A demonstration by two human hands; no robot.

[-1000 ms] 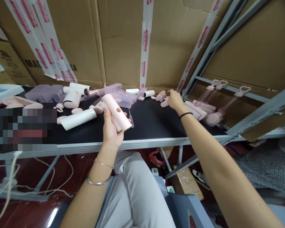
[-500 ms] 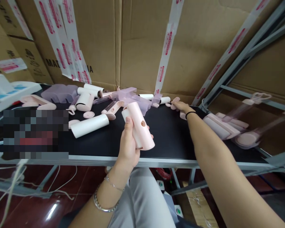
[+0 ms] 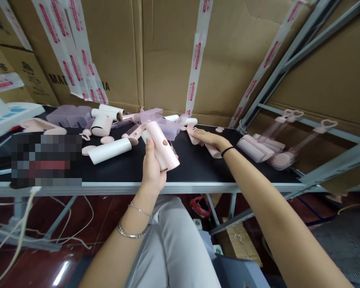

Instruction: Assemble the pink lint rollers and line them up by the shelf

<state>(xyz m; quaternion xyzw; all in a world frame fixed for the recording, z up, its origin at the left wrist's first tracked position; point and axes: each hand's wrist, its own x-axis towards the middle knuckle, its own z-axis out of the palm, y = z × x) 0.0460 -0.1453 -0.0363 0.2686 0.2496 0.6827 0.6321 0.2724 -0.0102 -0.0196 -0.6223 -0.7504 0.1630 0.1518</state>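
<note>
Fingers of the left hand (image 3: 152, 168) wrap a pink housing (image 3: 163, 145), tilted for viewing. The right hand (image 3: 208, 138) lies spread on small pink parts (image 3: 213, 150) on the desk (image 3: 198, 168), covering them.

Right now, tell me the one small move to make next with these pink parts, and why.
Probably close the right hand on the small pink piece lying under it on the black table and bring it toward the pink tube. The left hand already holds that tube up, near end free, while the right hand rests flat and grips nothing clearly.
</note>
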